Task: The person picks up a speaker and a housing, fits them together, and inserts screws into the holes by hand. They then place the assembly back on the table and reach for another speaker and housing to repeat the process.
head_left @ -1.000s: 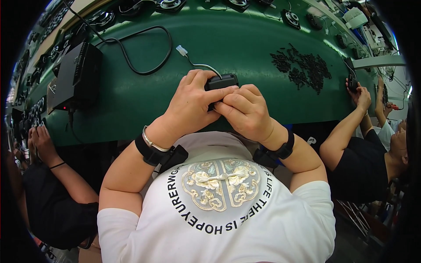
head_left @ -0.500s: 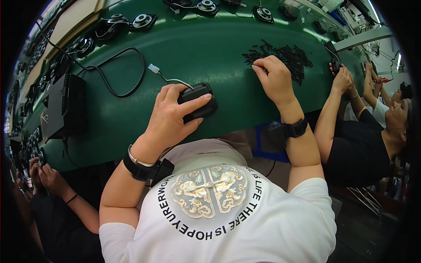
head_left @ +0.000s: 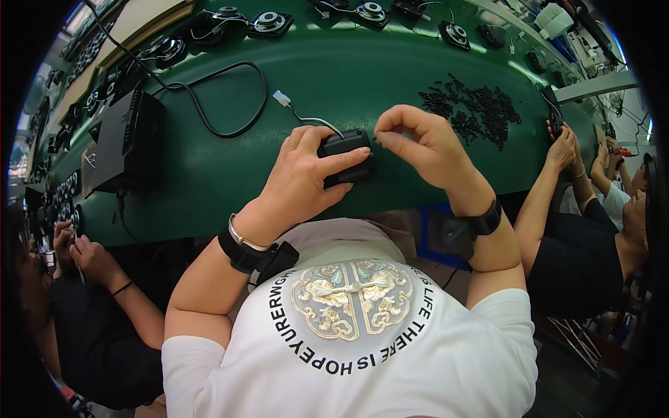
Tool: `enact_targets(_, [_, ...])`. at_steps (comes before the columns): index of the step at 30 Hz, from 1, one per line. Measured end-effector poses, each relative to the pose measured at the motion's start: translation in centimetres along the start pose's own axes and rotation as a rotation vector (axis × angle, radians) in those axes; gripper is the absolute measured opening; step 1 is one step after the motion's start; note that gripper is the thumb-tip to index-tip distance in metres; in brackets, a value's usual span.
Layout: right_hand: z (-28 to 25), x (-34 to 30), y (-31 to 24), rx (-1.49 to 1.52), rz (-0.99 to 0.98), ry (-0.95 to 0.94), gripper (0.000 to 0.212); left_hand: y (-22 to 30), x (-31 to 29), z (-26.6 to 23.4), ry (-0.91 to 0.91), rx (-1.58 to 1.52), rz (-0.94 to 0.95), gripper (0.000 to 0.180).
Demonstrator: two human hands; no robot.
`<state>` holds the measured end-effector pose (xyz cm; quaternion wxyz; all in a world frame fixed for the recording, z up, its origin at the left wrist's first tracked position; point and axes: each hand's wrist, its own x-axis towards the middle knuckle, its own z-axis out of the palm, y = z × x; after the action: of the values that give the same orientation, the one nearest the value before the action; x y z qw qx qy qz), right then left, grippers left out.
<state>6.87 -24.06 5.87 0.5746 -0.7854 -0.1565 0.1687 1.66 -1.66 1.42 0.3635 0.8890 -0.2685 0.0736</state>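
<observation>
My left hand (head_left: 300, 174) is wrapped over a small black speaker box (head_left: 345, 144), holding it on the green table. A thin cable runs out of the box's far side to a white plug (head_left: 281, 98). Just right of the box, my right hand (head_left: 432, 153) is closed in a pinch, with a tiny dark piece, apparently a black strip (head_left: 376, 138), at its fingertips. Beyond that hand lies a loose pile of small black strips (head_left: 481, 111). The fingers cover part of the box.
At the left stands a black box-shaped unit (head_left: 129, 143), with a looped black cord (head_left: 263, 90) near it. Round speakers (head_left: 270, 23) with wires line the table's far side. Co-workers' hands (head_left: 563, 148) work at the right, others (head_left: 94, 258) at the left.
My right hand has come from the pile of strips leftward to the speaker box, its fingers still pinched. My left hand keeps its hold on the box. The whole view has shifted slightly.
</observation>
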Motion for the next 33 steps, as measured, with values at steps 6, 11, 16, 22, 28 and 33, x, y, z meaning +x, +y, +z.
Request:
enact_targets(6, [4.2,3.3,1.3,-0.274,-0.423,-0.072,0.007,-0.5,-0.4,0.5,0.042,0.062,0.044,0.044])
enact_targets(11, [4.4,3.9,1.4,-0.336,-0.421,-0.096,0.007,-0.6,-0.3,0.7,0.059,0.056,0.056,0.038])
enact_targets(16, [4.4,3.9,1.3,-0.484,-0.426,-0.07,0.007,-0.5,-0.4,0.7,0.053,0.048,0.056,0.037])
enact_targets(22, [4.0,3.5,0.9,-0.664,-0.595,-0.005,0.011,-0.2,-0.1,0.3,0.027,0.058,0.058,0.041])
enact_targets(28, [-2.2,7.3,-1.2,-0.383,-0.36,0.086,0.023,0.5,0.4,-0.7,-0.002,0.087,0.023,0.05])
enact_targets(33, [-11.6,17.1,4.3,-0.923,-0.476,0.307,0.067,0.8,1.4,-1.2,-0.011,0.012,0.054,0.054])
